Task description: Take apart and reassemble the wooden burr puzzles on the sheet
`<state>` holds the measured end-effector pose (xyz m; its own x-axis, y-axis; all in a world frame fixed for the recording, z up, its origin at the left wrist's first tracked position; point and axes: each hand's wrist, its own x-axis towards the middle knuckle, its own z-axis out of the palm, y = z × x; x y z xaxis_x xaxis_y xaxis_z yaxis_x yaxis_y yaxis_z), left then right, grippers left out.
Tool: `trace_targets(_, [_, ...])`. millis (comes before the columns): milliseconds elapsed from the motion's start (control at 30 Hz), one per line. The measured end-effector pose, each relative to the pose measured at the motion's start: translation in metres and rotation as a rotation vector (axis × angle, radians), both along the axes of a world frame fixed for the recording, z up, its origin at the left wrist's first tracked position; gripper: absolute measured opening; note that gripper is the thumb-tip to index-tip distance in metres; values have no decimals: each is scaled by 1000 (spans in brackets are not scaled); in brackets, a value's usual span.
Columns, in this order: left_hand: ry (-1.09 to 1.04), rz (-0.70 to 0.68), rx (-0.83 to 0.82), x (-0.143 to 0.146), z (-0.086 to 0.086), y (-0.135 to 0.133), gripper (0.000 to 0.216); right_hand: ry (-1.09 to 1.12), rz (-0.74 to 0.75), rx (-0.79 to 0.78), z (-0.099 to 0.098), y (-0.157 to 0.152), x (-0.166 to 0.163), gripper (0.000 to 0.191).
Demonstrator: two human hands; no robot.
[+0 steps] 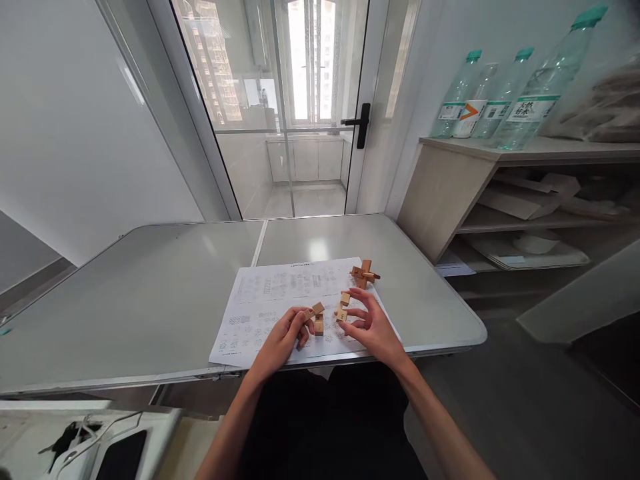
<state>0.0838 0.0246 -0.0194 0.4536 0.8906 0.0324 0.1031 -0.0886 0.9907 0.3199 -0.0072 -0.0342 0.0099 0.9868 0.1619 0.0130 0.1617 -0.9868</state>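
My left hand rests on a printed instruction sheet, its fingers curled round a small notched wooden puzzle piece. My right hand lies just right of it, fingers spread, the fingertips touching another small wooden piece. The two pieces sit a few centimetres apart on the paper. An assembled wooden cross-shaped puzzle stands at the sheet's far right corner, beyond my right hand.
The sheet lies on a grey folding table whose front edge runs under my wrists. A wooden shelf unit with several water bottles stands to the right. A glass door is behind. A white box with cables sits lower left.
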Motion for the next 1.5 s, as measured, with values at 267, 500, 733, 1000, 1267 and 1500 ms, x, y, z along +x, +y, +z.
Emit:
trace_targets(267, [11,28,0,2,2,-5,47,-290,26,218,33,-12,-20,53])
trace_targets(500, [114,61,54,6,8,-13,46,-690,170,418,50,-15,-35,76])
trace_targets(733, [186,81,139,9,2,-19,46,-889,162,437,51,-6,-48,78])
trace_targets(1000, [151,75,88,6,5,-21,51,-703,200,379,44,-7,-48,83])
trace_targets(1267, [200,66,103,6,4,-19,50,-810,162,298,49,-4,-60,81])
trace_targets(1500, [112,42,68,6,3,-20,57,-1037,120,308,55,-1,-74,88])
